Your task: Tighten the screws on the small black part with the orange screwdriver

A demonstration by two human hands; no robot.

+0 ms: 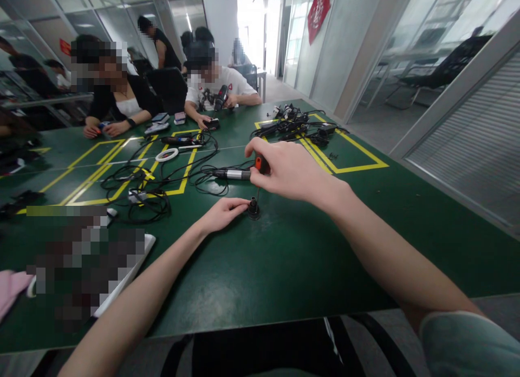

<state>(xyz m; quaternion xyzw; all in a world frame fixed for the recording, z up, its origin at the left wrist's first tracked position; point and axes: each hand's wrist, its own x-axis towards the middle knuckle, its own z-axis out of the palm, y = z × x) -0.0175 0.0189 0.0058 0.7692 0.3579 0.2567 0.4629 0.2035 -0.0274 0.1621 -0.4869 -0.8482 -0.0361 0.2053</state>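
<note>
My right hand is closed around the handle of a screwdriver, black with an orange-red part. Its thin shaft points down at a small round black part standing on the green table. Whether the tip touches the part, I cannot tell. My left hand rests low on the table at the part's left side, with its fingertips pressed against it and steadying it. Just behind my hands lies a black and silver cylindrical tool with a cable.
Tangled black cables and a white ring lie to the left. A heap of black cabled items sits at the back right inside yellow tape. Across the table, a person in white holds a power tool; another person sits beside.
</note>
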